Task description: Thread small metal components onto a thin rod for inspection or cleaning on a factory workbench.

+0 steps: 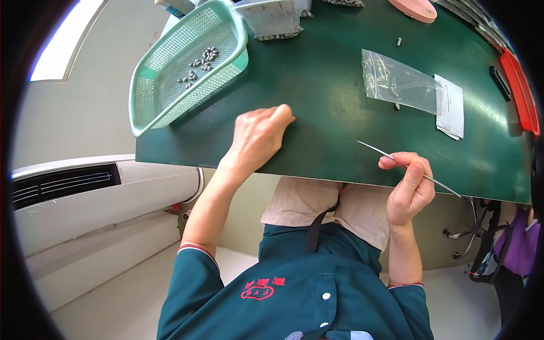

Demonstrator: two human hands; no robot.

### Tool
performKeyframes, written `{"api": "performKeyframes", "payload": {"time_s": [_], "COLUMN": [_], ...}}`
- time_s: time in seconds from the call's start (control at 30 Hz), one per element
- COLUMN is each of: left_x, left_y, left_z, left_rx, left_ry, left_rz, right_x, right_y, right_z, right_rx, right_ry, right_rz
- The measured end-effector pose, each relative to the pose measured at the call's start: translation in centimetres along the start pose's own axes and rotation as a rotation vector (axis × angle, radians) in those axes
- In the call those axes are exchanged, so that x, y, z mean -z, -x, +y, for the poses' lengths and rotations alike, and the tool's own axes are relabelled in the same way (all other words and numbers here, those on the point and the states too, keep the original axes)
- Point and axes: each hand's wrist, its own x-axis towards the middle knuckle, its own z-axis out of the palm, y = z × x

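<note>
My left hand (pixel 260 130) rests closed on the green tabletop (pixel 323 124), near its front edge. Its fingers curl under, so whatever they may hold is hidden. In my right hand (pixel 411 187) is a thin metal pick (pixel 374 148), pinched between thumb and fingers. The pick's sharp end points left, toward the left hand, and its other end sticks out past the palm. Beyond the left hand stands a light green mesh basket (pixel 132 105) with several small shiny metal pieces (pixel 205 59) lying in it.
A clear plastic bag (pixel 391 76) lies at the right, overlapping white paper slips (pixel 450 107). Small metal pieces lie by it (pixel 399 41). A clear bin (pixel 272 21) and pink roll (pixel 416 8) sit at the back; a red basket (pixel 518 93) and black object (pixel 500 83) at far right.
</note>
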Motion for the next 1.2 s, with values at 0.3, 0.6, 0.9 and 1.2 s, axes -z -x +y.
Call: {"api": "performKeyframes", "payload": {"time_s": [0.3,0.6,0.9,1.2], "left_x": [0.9,1.8,-1.3,-9.4], "left_y": [0.7,1.9,4.6,6.3], "left_z": [-0.5,-1.1,9.0,13.9], "left_rx": [-0.068,0.004,0.993,1.151], "left_ry": [-0.04,-0.17,2.378,2.488], "left_rz": [0.239,0.072,-0.409,-0.787], "right_x": [-0.3,-0.7,1.5,7.8], "right_y": [-0.4,-0.5,-0.2,4.8], "right_z": [-0.4,-0.5,-1.2,-3.9], "right_rx": [-0.03,-0.034,0.171,0.33], "right_ry": [0.015,0.034,0.036,0.434], "right_rz": [-0.024,-0.036,-0.004,-0.312]}}
